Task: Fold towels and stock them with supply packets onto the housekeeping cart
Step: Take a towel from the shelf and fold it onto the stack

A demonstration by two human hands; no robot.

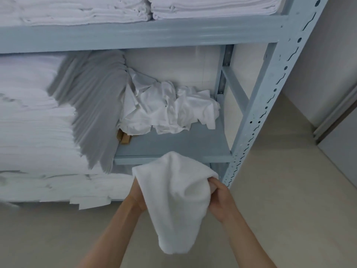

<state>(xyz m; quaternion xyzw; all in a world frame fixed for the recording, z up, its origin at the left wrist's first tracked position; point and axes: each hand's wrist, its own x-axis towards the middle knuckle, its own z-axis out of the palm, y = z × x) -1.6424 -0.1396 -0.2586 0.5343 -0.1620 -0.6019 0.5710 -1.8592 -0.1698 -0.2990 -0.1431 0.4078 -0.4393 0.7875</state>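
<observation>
A white towel [177,202] is held up in front of the shelf rack [270,89], just below its middle shelf. One edge is pinched by the right hand [220,198]; the left hand [138,194] is largely hidden behind the cloth, so its grip cannot be told. Folding appears to be starting; next, the corners probably need to be found and matched. A crumpled pile of white cloths [170,109] and grey towels [92,105] are seen on the shelf. No cart is in view.

white towel [173,200] in both hands, before a blue-grey shelf [173,146]
</observation>
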